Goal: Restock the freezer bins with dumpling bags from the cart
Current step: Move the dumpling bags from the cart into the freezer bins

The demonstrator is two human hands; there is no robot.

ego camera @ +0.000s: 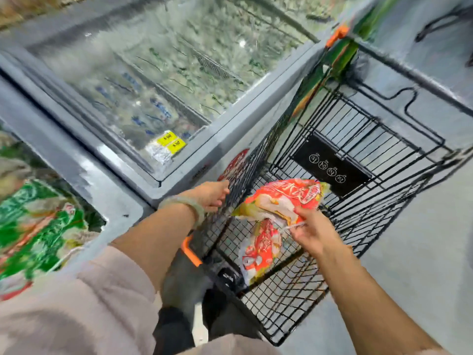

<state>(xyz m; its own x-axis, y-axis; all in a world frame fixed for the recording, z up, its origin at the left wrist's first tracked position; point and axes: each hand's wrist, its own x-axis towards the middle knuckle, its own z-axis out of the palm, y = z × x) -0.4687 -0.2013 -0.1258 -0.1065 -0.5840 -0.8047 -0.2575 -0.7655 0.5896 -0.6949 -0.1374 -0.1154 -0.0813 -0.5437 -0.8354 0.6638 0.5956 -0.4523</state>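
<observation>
While gripping bag (pixel 281 198), right hand (pixel 313 230) outstretched

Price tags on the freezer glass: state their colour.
Yellow price tags with dark print, seen in the head view.

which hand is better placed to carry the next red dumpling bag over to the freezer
Right. The right hand already pinches the raised red plastic dumpling bag above the black wire cart. The left hand grips the cart's side, nearest the glass-lidded freezer.
</observation>
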